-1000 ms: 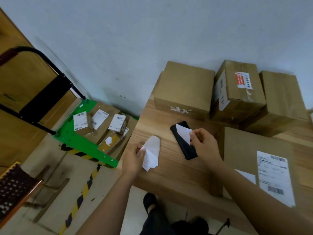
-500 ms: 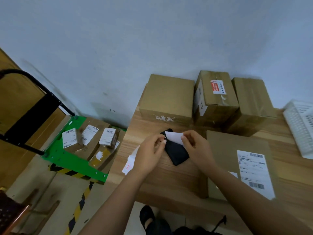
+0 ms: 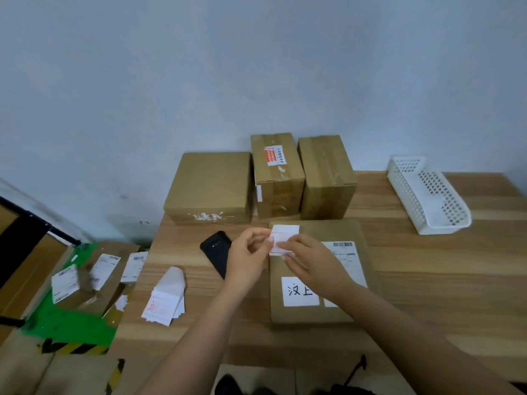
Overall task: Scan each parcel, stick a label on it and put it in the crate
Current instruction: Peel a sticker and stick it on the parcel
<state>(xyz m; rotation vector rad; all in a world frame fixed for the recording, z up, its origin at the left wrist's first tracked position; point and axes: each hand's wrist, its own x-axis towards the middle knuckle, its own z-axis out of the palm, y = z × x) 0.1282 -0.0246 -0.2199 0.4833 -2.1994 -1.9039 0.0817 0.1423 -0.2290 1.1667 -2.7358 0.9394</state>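
Observation:
A flat brown parcel lies on the wooden table in front of me, with a printed shipping label and a white sticker with black characters on top. Both hands hold a small white label above the parcel's far left corner. My left hand pinches its left edge and my right hand pinches its lower right part. A black phone lies face down just left of my left hand. A stack of white labels sits near the table's left edge.
Three brown boxes stand against the wall at the back. A white perforated basket rests at the back right. Left of the table, a green cart holds several labelled parcels.
The left hand put down the label stack near the table's left edge and joined the right hand on the single label. Both carried it from over the phone to above the flat parcel.

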